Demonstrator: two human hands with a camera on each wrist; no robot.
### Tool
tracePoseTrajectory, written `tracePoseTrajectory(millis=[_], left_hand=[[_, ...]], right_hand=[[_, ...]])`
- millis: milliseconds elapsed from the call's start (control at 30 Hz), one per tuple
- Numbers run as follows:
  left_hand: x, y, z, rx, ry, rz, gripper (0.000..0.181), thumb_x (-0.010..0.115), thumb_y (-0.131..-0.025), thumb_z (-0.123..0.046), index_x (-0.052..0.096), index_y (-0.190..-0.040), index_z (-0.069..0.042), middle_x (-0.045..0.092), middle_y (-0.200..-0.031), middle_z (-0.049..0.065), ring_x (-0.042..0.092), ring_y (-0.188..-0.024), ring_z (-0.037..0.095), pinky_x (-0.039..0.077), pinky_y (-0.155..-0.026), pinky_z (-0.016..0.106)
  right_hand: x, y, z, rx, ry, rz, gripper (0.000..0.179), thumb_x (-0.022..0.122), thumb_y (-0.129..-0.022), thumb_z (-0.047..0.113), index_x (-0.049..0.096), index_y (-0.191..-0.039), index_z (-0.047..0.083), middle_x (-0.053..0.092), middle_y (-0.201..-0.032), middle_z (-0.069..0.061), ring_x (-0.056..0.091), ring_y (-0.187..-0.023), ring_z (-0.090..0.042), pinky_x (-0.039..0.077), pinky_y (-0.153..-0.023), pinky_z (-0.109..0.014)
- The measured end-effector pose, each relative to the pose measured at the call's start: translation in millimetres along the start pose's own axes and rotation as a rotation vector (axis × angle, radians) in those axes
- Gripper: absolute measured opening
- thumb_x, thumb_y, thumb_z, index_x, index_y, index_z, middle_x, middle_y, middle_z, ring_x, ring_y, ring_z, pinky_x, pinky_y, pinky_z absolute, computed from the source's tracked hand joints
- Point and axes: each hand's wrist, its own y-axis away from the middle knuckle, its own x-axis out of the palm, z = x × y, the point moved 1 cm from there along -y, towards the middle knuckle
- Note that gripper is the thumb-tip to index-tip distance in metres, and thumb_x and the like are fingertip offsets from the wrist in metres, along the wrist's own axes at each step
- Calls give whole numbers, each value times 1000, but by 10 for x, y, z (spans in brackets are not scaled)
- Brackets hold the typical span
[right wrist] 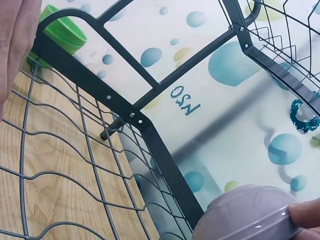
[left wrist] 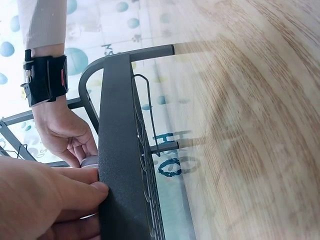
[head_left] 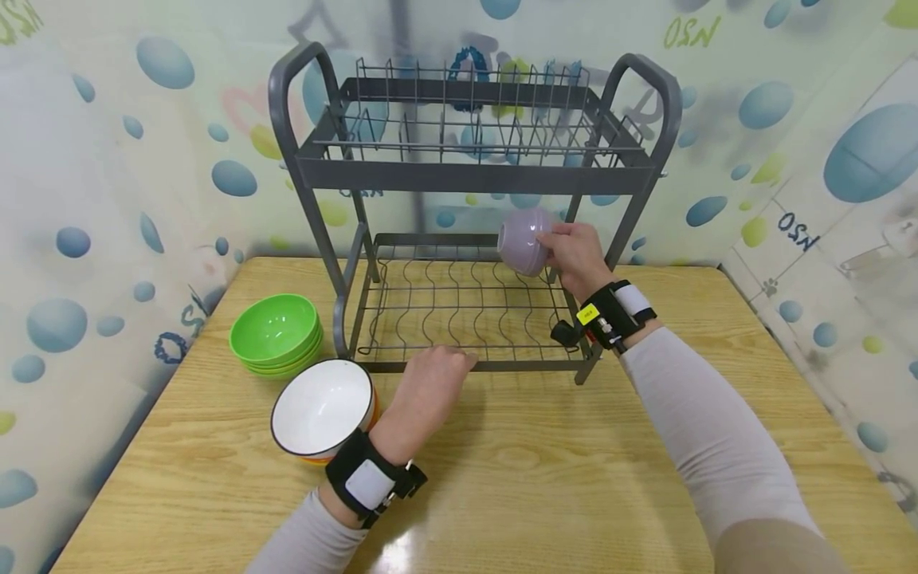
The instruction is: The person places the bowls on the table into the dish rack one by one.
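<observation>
"Right grip (head_left: 579, 257) first: how far apart were the thumb and fingers?"

"Only a little. They pinched a purple bowl (head_left: 519, 241) near its rim."

"And where was that bowl?"

"Just off the hand at 9 o'clock, tipped on its side, its foot facing 9 o'clock too. It hung between the two levels of a grey metal rack (head_left: 473, 177), toward 2 o'clock from the middle of the lower tier (head_left: 516, 366). I couldn't tell whether it touched any wires."

"What about the left grip (head_left: 430, 387)?"

"That one was at the 6 o'clock edge of the lower tier. Its fingers were bent and its thumb touched the front bar (left wrist: 120, 150), but I couldn't tell whether it had hold of the bar."

"What stood near it?"

"A white bowl (head_left: 319, 406) with a dark rim and an orange outside, at 9 o'clock from that hand on the wooden surface (head_left: 538, 478). Toward 10 o'clock, beyond it, was a stack of green bowls (head_left: 276, 331), near the rack's side."

"Anything on the arms?"

"Light sleeves (head_left: 706, 422), and a black band (head_left: 613, 315) on each wrist. At 12 o'clock, behind the rack, was a pale wall (head_left: 107, 239) with blue and green spots."
</observation>
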Motion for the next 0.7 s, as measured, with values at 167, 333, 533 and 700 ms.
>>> tracePoseTrajectory(millis=[167,333,533,700], left_hand=[[6,2,5,4,7,5,31,62,-79,8,76,-88,-17,68,-69,-2,60,-62,12,50,-50,31],[18,5,5,4,17,26,34,62,-80,8,77,-94,-19,70,-72,-1,58,-61,9,49,-50,29],[14,-2,1,-1,11,20,34,61,-80,9,77,-92,-19,69,-70,-1,54,-59,7,46,-48,27],[3,-3,2,-8,3,26,35,62,-80,8,77,-94,-20,70,-72,-1,57,-60,9,48,-50,28]], right_hand=[[-6,-16,-30,44,3,-10,52,51,-98,17,37,-145,1,30,-155,-17,39,-137,-29,38,-110,-45],[4,-46,-61,64,14,-27,36,50,-98,15,53,-130,-1,26,-156,-17,34,-140,-29,39,-109,-44],[27,-59,-71,60,51,-63,43,51,-98,14,47,-138,0,25,-157,-18,34,-140,-31,39,-108,-46],[47,-54,-55,51,94,-70,47,49,-98,13,41,-142,-1,25,-156,-20,35,-140,-33,41,-107,-47]])
